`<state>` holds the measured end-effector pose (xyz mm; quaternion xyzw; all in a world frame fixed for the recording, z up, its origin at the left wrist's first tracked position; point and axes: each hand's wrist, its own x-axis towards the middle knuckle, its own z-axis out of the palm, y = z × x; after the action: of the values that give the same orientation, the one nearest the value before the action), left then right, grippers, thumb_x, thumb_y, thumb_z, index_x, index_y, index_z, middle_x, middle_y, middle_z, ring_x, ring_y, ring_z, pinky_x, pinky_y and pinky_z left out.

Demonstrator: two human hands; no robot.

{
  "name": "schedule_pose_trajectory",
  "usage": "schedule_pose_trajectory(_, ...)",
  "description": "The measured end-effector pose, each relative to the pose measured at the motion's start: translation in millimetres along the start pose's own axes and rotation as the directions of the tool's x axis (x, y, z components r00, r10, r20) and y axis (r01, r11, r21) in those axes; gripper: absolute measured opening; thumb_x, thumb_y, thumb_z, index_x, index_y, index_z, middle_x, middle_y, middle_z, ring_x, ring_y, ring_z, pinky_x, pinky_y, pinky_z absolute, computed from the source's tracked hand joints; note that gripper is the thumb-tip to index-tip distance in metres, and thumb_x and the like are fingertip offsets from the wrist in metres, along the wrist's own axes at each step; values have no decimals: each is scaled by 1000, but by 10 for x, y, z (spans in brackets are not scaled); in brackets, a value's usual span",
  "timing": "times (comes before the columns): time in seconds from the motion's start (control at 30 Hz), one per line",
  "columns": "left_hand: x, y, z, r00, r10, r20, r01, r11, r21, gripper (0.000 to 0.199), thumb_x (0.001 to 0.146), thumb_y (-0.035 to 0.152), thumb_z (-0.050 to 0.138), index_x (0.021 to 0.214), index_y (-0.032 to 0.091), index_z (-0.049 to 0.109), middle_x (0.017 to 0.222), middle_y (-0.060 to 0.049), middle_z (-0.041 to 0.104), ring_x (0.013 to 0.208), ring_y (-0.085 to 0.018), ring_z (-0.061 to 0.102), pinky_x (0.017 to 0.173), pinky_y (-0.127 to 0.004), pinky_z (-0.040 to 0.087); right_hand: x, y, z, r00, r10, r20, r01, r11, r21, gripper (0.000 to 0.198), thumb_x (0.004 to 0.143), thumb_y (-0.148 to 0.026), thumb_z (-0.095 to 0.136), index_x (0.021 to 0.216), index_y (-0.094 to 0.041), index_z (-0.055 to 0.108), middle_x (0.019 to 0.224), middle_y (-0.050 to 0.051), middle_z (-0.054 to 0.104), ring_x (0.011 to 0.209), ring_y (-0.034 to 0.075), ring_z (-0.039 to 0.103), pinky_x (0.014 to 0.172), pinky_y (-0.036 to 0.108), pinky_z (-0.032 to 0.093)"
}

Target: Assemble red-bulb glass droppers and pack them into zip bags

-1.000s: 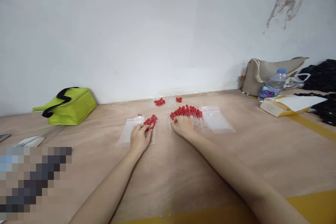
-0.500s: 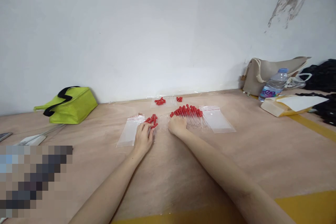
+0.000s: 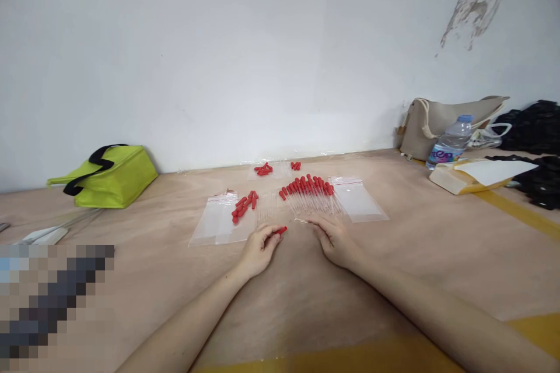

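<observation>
Fingers first: the left hand (image 3: 261, 249) had thumb and fingertips pinched round a single red bulb (image 3: 282, 230), its tip poking out toward the right, and there, facing it, was the right hand (image 3: 336, 240), fingers stretched forward and close together, a thin clear tube (image 3: 301, 221) held at their ends and pointing left; whether the thumb pressed on it too was too fine to tell. Bulb and tube were near each other but apart, just above the brown table (image 3: 271, 320). By the look of it, the step in hand was pairing one bulb with one tube, and the move called for lining up the two ends and keeping a light grip on the slender tube. Just beyond, loose red bulbs (image 3: 245, 205) lay on the left plastic bag (image 3: 205, 224), with bare clear tubes (image 3: 266, 205) beside them, and then came the fan of red-topped tubes (image 3: 308, 186), tops toward the wall, next to the right plastic bag (image 3: 361, 203). Farther back sat two small red clusters, and out wide stood a lime-green bag (image 3: 120, 175) on the left and a water bottle (image 3: 450, 143) on the right.
</observation>
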<state>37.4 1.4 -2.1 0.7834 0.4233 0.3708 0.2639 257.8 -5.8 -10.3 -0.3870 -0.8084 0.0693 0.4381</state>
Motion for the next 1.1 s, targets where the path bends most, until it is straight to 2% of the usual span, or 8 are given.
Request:
schedule_pose_trajectory(0.17,-4,-1,-24,999,26,27,-28,999,46,21,85,22,43,99,19,59,93,-6,60,89,-17,54,80,-31,43,34,-88,80,999,-15,46,16,1000,-4,25,85,-15,36,102,-21,55,96,4,62,91,15,55,79,31,40)
schedule_pose_trajectory(0.43,-13,0,-2,1000,7,-5,-7,1000,4,21,83,27,48,96,18,61,91,-6,62,85,-17,56,75,-28,44,22,-75,116,993,7,121,4,996,-93,23,86,-17,38,98,-21,57,88,2,66,78,14,58,74,29,34)
schedule_pose_trajectory(0.6,-29,-19,10,997,-74,17,75,997,-35,26,81,34,50,95,17,63,78,-3,64,64,-14,55,59,-24,43,25,-73,144,988,38,147,-25,996,-90,20,84,-22,43,94,-20,61,76,2,67,60,12,55,72,31,31)
schedule_pose_trajectory(0.8,-30,9,-11,997,73,-13,-72,997,12,19,82,28,49,86,17,65,77,-3,61,72,-14,55,66,-24,43,50,-51,127,977,73,201,-63,996,-55,20,84,-22,45,93,-25,62,82,-1,68,67,12,57,72,30,28)
schedule_pose_trajectory(0.93,-55,54,-19,994,109,27,-110,993,40,18,84,25,47,85,17,63,77,-3,60,71,-13,55,66,-23,42,59,-39,97,977,40,210,-18,994,-106,20,83,-22,46,93,-26,63,83,-1,68,70,12,58,72,30,26)
schedule_pose_trajectory(1.1,-92,98,-28,989,117,95,-127,985,113,21,86,28,44,86,17,62,78,-4,59,73,-14,54,67,-24,42,72,-45,57,970,-66,234,117,971,-211,23,83,-18,44,92,-26,64,77,1,67,67,12,56,68,29,23)
